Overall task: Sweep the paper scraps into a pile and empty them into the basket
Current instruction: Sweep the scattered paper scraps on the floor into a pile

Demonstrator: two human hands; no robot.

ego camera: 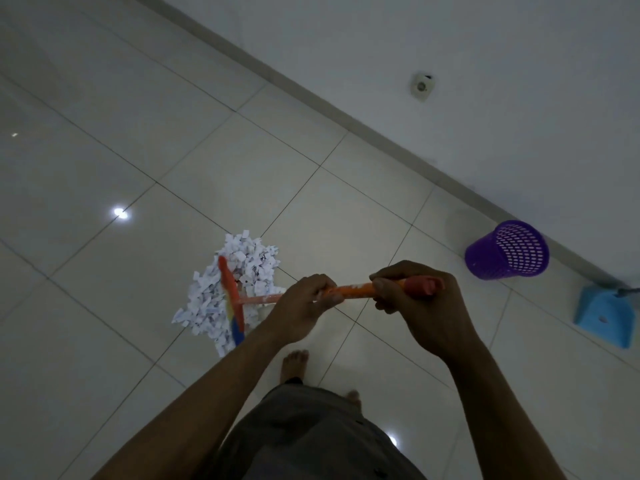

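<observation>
White paper scraps (207,299) lie heaped in one pile on the tiled floor, just left of centre. An orange-handled broom (353,291) reaches down into the pile, and its multicoloured head (231,299) stands in the scraps. My left hand (304,303) grips the handle lower down. Higher up, my right hand (415,299) holds the handle just below its red end cap. A purple mesh basket (506,250) stands upright near the wall at the right, apart from the pile.
A blue dustpan (604,315) lies on the floor by the wall, right of the basket. My bare feet (294,363) stand just behind the pile. The wall's skirting (346,112) runs diagonally across the top right. A wall socket (421,85) sits above it.
</observation>
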